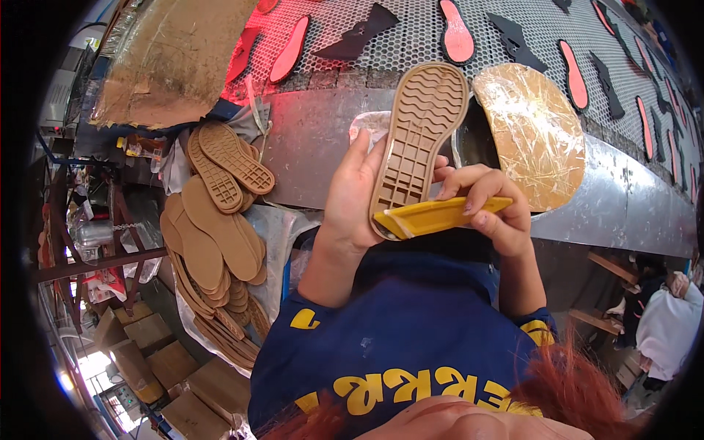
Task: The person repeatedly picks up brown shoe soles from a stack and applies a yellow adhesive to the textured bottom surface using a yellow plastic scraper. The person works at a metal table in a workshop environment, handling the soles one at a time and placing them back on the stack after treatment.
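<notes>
One tan shoe sole (425, 117), tread facing up, held mid-view: toe toward 12-1 o'clock, heel toward 7. Should handle light, bendy but springy, grippy not slippery, hard to break; I'd hold it by the side edges at the narrow waist. Left hand (354, 194) cups it from behind, fingers wrapped around the edges. Right hand (502, 205), at its 4 o'clock, pinches a yellow tool (434, 220) between thumb and fingers; tool end overlaps the heel, contact can't be confirmed. Further out: taped board (539, 136) at 3, mesh bed (416, 45) at 12, pile of soles (204, 249) at 8. Hidden: sole's far face, most of the left fingers. Whitish item (372, 121) at 10 unclear; bed cut off up top
</notes>
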### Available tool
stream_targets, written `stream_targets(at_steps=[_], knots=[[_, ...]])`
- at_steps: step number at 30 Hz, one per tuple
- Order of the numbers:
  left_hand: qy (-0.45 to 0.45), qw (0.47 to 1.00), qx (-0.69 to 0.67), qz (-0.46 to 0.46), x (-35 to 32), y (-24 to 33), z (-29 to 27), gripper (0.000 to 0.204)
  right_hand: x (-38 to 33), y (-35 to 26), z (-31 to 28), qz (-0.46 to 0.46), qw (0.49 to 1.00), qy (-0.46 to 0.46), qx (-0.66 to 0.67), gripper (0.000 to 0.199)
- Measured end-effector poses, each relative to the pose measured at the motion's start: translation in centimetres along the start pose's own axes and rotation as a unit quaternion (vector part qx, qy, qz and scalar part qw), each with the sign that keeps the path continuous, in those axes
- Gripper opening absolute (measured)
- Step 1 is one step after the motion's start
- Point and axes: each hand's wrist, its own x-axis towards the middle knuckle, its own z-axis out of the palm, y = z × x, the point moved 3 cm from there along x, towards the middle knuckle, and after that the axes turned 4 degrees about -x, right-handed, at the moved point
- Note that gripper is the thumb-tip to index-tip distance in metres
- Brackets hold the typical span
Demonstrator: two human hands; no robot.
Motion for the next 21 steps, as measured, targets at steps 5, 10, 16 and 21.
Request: stream_targets(at_steps=[5,10,16,21], knots=[[-0.056,0.983,-0.146,-0.094,0.2,-0.9,0.3,0.063,0.9,-0.3,-0.9,0.058,0.993,-0.033,0.094,0.011],[-0.107,0.983,-0.069,-0.133,-0.3,-2.6,1.6,0.067,1.9,-0.6,-1.0,0.063,0.994,-0.039,0.084,0.017],[-0.135,0.977,-0.088,-0.141,-0.1,-3.3,1.2,0.068,1.8,-0.5,-2.0,0.06,0.996,-0.059,0.01,0.022],[-0.106,0.986,0.011,-0.13,0.0,-3.3,1.6,0.069,2.1,-0.5,-2.2,0.021,0.997,-0.069,0.005,0.022]])
